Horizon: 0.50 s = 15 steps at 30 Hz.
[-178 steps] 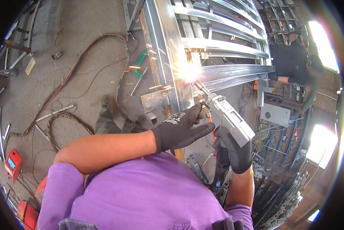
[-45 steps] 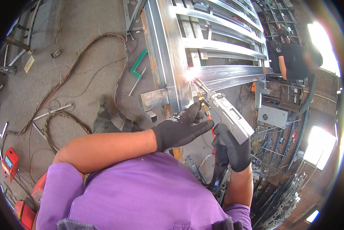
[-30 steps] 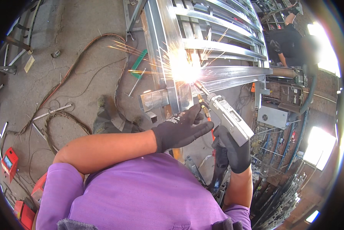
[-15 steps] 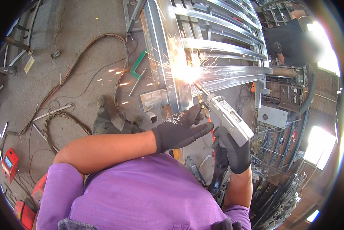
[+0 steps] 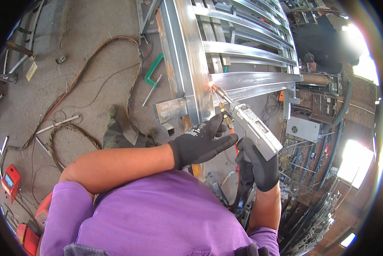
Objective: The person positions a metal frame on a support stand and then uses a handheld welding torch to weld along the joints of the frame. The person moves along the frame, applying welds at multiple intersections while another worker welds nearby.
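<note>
In a black glove, my right hand [image 5: 262, 164] grips a silver handheld welding gun [image 5: 255, 130] by its handle. The gun's copper-coloured nozzle [image 5: 219, 91] points up and left, its tip at the joint between a wide upright metal profile [image 5: 191, 55] and a shiny crossbar [image 5: 255, 79]. A small orange glow shows at that tip. My left hand [image 5: 200, 138], also gloved in black, is left of the gun, just below a brass fitting [image 5: 225, 115] on an orange hose. Its fingers are apart and partly bent; I see nothing held in them.
The crossbars belong to a large metal frame [image 5: 247, 49]. A green C-clamp [image 5: 151, 70] lies left of it. Cables [image 5: 82, 64] loop over the floor, with red machines [image 5: 11, 183] at lower left. At upper right is another person [image 5: 324, 42] in dark clothes.
The bright flash and flying sparks at the joint have died down to a small glow. The gun and both my hands have hardly moved.
</note>
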Tool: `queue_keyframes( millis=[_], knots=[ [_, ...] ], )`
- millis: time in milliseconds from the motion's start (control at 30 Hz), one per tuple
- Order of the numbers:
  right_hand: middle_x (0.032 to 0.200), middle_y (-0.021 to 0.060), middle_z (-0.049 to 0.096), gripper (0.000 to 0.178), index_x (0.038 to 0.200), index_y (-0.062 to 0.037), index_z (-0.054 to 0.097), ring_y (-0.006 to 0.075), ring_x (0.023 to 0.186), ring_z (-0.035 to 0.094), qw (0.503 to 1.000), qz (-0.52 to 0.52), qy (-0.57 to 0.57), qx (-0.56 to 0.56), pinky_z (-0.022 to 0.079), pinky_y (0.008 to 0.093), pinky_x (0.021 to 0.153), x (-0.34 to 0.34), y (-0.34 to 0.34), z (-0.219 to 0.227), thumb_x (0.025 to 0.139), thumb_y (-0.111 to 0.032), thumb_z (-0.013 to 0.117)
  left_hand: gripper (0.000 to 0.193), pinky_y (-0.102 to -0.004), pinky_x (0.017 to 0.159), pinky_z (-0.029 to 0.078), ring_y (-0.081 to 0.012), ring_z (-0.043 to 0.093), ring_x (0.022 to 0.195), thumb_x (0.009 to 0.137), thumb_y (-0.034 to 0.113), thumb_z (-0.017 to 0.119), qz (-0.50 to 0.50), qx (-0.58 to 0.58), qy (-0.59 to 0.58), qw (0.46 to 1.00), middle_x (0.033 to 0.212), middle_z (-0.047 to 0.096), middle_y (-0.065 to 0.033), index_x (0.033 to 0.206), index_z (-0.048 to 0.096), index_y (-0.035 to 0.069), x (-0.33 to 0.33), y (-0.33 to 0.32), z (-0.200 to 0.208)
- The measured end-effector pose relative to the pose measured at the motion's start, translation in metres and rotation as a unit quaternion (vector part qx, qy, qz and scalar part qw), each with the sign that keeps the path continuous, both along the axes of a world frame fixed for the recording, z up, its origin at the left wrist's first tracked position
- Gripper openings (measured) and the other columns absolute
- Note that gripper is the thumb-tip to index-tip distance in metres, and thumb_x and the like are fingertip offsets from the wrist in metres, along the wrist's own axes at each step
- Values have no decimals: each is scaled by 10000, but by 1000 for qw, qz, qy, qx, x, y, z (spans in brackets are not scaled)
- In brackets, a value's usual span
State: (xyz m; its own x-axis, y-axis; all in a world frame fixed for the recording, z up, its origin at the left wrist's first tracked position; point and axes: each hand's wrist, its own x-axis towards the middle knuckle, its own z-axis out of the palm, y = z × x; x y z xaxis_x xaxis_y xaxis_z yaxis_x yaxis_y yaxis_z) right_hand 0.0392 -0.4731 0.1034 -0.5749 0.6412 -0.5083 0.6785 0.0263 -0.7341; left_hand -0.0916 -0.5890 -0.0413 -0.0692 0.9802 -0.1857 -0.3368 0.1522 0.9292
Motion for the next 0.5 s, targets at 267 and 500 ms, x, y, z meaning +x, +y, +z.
queue_keyframes(
  millis=[267,500],
  knots=[
    [939,60,695,339,1278,26,639,128,704,664,1000,4,2,-9,526,285,582,1,2,0,994,-152,690,1010,-435,1131,447,-341,545,1338,1031,588,595,14,0,9,1000,1408,544,-289,1594,169,-133,5,2,-5],
    [922,57,688,302,1250,29,639,126,693,657,1000,19,3,7,520,285,594,1,1,0,999,-136,676,904,-453,1106,463,-362,590,1288,1039,567,592,24,4,20,999,1342,586,-305,1523,277,-129,5,2,-3]
  ],
)
